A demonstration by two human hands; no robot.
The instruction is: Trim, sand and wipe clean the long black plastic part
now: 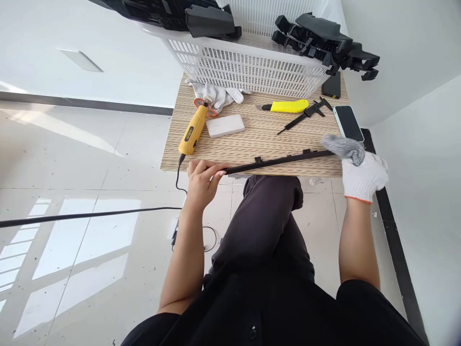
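Observation:
A long, thin black plastic strip (279, 162) with small clips along its far side spans the front of the table, tilted up toward the right. My bare left hand (203, 180) pinches its left end between thumb and fingers. At the other end is my right hand (363, 175) in a white knitted glove with an orange cuff. The gloved fingers are closed on a grey cloth (345, 148), which lies against the strip's right end. The cloth and glove hide that end of the strip.
Behind stands a white slotted basket (252, 65) with black plastic parts (320, 41). On the table (259, 139) lie a yellow rotary tool (193, 129), a white block (225, 126), a glove (216, 96), a yellow utility knife (288, 105), calipers (306, 114) and a phone (348, 123). A cord trails left.

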